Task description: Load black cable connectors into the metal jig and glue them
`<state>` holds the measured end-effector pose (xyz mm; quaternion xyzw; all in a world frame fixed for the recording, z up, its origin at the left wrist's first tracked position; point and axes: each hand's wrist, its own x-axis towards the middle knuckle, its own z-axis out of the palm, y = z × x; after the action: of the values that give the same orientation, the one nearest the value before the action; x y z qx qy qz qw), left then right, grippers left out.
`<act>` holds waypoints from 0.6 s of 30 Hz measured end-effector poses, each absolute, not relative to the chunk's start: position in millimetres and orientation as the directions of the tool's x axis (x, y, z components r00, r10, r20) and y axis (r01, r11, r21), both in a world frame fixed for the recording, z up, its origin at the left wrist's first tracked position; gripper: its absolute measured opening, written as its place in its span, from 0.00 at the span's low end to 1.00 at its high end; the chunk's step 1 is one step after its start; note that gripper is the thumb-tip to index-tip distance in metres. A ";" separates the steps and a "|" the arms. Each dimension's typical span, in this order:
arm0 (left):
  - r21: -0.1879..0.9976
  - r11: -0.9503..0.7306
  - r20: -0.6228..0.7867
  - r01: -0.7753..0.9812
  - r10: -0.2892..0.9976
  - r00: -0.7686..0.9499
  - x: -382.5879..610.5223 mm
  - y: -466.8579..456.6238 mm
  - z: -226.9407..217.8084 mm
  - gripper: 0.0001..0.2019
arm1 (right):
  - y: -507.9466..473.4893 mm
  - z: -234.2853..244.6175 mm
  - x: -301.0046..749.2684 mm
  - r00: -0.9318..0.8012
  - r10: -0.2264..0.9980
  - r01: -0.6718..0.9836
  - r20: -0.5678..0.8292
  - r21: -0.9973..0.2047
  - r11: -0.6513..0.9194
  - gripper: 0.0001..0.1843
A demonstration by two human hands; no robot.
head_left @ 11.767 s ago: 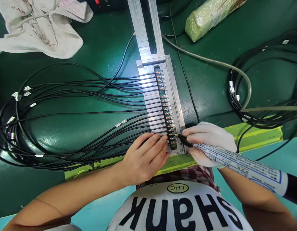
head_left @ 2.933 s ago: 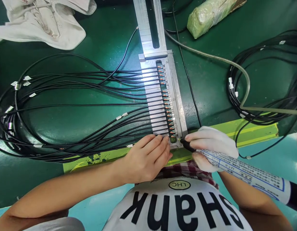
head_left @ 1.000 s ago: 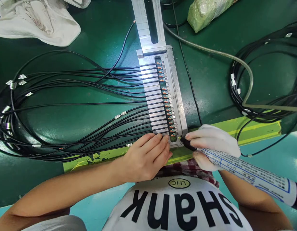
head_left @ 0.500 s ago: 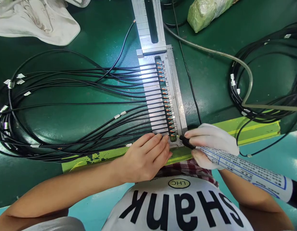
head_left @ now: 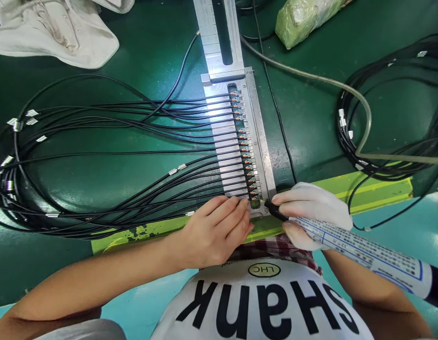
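Note:
My bare left hand (head_left: 217, 231) is closed in a pinch at the near end of a metal fixture (head_left: 264, 160). Its fingertips hold the end of a black cable (head_left: 201, 204), partly hidden by the fingers. In my white-gloved right hand (head_left: 311, 212) is a thick pen-like tool (head_left: 360, 248) with a printed white-and-blue label and a black tapered tip. That tip points left, close to my left fingertips at the fixture's last slot. Several black cables (head_left: 226, 137) lie side by side across the fixture, their stripped ends and small metal connectors (head_left: 245, 142) in a row.
Coiled black cables (head_left: 346, 156) lie at the right, beside a grey-green hose (head_left: 311, 75). A white cloth (head_left: 73, 38) is at the back left and a green wrapped bundle (head_left: 300, 23) at the back. Yellow-green tape (head_left: 378, 191) runs along the table's near edge.
Both hands stay in nearly the same place. The pen-like tool's tip remains by my left fingertips; the whole view has shifted only very slightly.

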<state>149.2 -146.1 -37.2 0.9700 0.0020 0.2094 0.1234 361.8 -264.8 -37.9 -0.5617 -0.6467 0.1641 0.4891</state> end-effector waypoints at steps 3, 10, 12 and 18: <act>0.241 -0.969 0.411 -0.047 0.058 0.910 148.5 -146.5 -37.9 0.11 | -265.0 -37.8 362.0 0.098 0.882 0.573 0.462 -0.751 0.329 0.08; 0.247 -0.968 0.405 -0.038 0.068 0.912 149.8 -145.9 -37.0 0.11 | -265.7 -39.4 362.6 0.090 0.876 0.577 0.474 -0.742 0.343 0.09; 0.247 -0.968 0.407 -0.038 0.068 0.911 150.0 -145.9 -36.6 0.11 | -265.6 -38.6 361.7 0.105 0.875 0.580 0.472 -0.744 0.332 0.09; 0.219 -0.975 0.422 -0.043 0.055 0.905 148.2 -148.1 -36.5 0.11 | -264.4 -33.0 357.9 0.142 0.863 0.597 0.486 -0.737 0.317 0.08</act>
<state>148.2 -148.1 -36.5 0.9695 0.0032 0.2179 0.1124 357.9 -264.4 -33.0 -0.5689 -0.6412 0.1337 0.4973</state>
